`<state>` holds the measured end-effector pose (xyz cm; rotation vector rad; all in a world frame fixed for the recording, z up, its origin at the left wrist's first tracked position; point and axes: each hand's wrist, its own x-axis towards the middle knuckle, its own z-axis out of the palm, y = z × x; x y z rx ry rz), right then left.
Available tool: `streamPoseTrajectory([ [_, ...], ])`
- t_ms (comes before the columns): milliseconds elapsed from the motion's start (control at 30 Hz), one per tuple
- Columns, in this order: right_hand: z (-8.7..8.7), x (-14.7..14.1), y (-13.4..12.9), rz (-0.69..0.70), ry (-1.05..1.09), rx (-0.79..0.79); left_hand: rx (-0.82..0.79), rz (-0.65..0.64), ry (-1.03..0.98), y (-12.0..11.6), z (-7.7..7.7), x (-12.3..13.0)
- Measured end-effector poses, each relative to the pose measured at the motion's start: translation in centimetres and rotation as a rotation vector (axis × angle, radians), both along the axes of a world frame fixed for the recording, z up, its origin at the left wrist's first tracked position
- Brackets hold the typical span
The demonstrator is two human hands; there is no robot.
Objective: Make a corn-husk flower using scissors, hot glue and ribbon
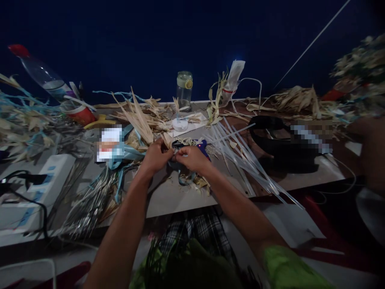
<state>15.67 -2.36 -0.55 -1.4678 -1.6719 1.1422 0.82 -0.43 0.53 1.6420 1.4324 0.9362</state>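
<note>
My left hand (158,155) and my right hand (192,157) meet over the middle of the table, fingertips almost touching. My left fingers are pinched, and a pale piece of dried corn husk (167,140) rises from them. The thumb and fingers of my right hand are also closed; what lies between them is too small to make out. Just behind my right hand is a blue tool with a small red light, which looks like a glue gun (203,147). Husk scraps (201,184) lie below my hands.
Clear plastic sticks (249,160) spread to the right, some past the table edge. Thin wires (93,204) and a white power strip (49,188) lie left. A lidded bottle (184,90) stands behind a tape roll (180,125). A black strap (282,154) sits right.
</note>
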Motion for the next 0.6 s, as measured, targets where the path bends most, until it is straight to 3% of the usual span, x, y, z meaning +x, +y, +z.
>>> streamPoseTrajectory([
  [233, 0.7, -1.0, -0.9, -0.054, -0.143, 0.154, 0.008, 0.084, -0.028, -0.1, 0.2, 0.9],
  [367, 0.8, -1.1, -1.0, -0.121, -0.186, 0.181, -0.165, 0.017, -0.366, -0.2, -0.3, 0.9],
  [467, 0.9, -0.7, -0.9, -0.129, -0.105, 0.18, -0.303, -0.076, -0.657, -0.5, 0.0, 0.6],
  [600, 1.1, -0.3, -0.7, -0.111, 0.029, 0.144, -0.381, -0.216, -0.794, -0.8, 0.5, 0.0],
])
